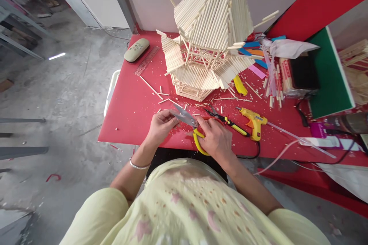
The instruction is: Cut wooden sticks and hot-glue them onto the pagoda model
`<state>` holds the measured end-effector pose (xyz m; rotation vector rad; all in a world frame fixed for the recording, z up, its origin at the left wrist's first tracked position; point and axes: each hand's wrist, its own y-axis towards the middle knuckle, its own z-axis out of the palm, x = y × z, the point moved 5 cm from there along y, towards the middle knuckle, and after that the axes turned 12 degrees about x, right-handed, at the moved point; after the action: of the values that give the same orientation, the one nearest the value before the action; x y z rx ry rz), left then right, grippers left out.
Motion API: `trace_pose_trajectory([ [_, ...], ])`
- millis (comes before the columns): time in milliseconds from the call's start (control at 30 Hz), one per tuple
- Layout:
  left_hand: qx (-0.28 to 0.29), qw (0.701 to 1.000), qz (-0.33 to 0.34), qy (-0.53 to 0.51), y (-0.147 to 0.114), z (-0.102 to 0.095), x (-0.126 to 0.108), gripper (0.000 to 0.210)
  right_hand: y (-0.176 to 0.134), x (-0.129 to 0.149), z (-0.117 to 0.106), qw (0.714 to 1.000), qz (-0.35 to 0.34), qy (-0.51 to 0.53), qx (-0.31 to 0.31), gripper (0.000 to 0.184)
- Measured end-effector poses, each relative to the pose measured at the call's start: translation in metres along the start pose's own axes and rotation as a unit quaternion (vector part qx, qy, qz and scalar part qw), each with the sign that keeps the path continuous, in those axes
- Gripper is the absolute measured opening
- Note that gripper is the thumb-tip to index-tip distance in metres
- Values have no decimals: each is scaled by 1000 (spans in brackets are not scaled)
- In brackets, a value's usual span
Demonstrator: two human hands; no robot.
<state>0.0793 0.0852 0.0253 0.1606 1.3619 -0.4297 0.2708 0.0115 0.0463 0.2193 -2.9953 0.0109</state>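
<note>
Across a red table [115,111], cropped at the right edge, a tall tower of pale sticks [212,19] is set near the wall, its tip cut off by the upper edge and its back hidden. In front of it, yellow-handled scissors [185,116] are held by the right hand [215,138], whose fingers are closed on the handles and partly cover them. At the blades, the left hand [162,124] is placed with thumb and forefinger drawn together; whether anything is pinched cannot be told. To the right, a yellow glue gun [254,120] is laid beside pliers [230,123]. Small stick scraps are scattered around, many too tiny to make out.
</note>
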Motion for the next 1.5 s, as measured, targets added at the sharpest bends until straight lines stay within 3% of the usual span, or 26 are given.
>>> trace_pose_trajectory([
  [133,2,1000,-10,-27,-1,0,3,30,-1,-4,8,999,-5,52,-7,49],
  [300,4,999,-12,-53,1,2,4,32,2,-6,2,986,0,162,43,54],
  [433,12,1000,13,-10,3,1,2,30,5,-1,-6,984,-5,161,70,59],
  [633,5,994,64,89,3,-3,-4,14,7,0,1,977,-8,191,95,50],
  [967,19,988,62,139,2,-1,-2,11,5,2,9,981,-2,169,99,47],
  [1133,-4,997,24,74,-1,-5,7,22,3,-5,14,984,22,162,76,40],
  [1367,1,990,-5,-138,1,-6,6,35,3,-8,8,971,43,226,69,53],
  [1500,14,981,1,-194,3,-3,2,39,3,-1,3,967,22,246,61,56],
])
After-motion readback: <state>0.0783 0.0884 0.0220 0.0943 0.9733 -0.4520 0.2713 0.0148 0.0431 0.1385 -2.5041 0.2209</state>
